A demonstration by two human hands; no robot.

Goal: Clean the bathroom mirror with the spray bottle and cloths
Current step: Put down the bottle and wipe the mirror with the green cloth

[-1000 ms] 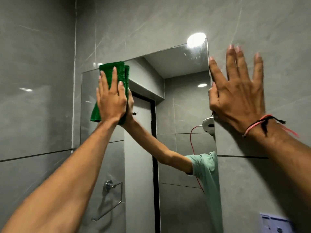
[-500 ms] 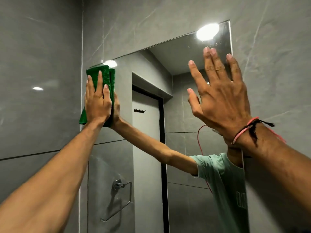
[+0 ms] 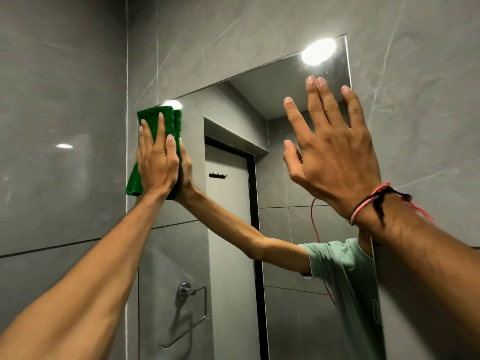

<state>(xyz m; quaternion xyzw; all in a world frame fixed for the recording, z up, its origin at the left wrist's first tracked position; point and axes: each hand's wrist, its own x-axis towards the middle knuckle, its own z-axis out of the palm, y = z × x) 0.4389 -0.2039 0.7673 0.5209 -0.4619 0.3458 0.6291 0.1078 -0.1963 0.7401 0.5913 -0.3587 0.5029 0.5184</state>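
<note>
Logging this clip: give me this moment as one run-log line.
step: wiping mirror top-left corner | left hand: pressing green cloth flat on glass | right hand: open, fingers spread, near mirror's right edge | spray bottle: not visible

A single head-worn wide-angle view looks forward and upward at the wall mirror point(image 3: 272, 178) from close range, both forearms reaching into frame from the lower corners. The glass faces the camera at a slant, its left edge nearer the centre.
</note>
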